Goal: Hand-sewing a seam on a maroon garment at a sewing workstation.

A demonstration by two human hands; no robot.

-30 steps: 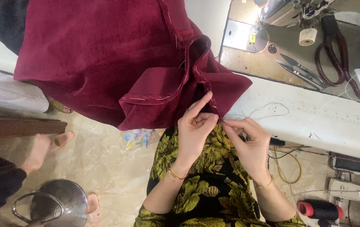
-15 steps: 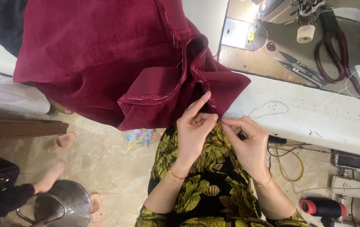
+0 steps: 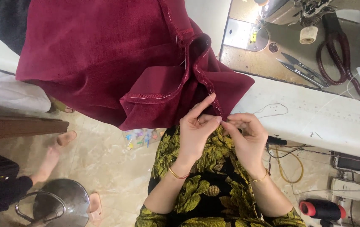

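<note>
The left hand [image 3: 196,132] pinches the seam edge of the dark red cloth [image 3: 112,63], forefinger stretched out. The right hand [image 3: 247,136] closes its fingertips just beside it, perhaps on a needle too small to see. The cloth hangs over the white worktop [image 3: 314,122], hiding its left end; scissors [image 3: 301,69] lie beyond.

Desk [image 3: 314,122]: white, loose thread lying on it.
Thread snips [image 3: 302,69]: silver, on the sewing machine bed.
Scissors [image 3: 338,46]: dark red handles, beside the snips.
Spool [image 3: 308,35]: cream, near the machine head.
Floor [image 3: 104,164]: beige tile; metal lid [image 3: 58,206], small coloured bits [image 3: 141,137].
Red-and-black spool [image 3: 322,209]: lower right.
</note>
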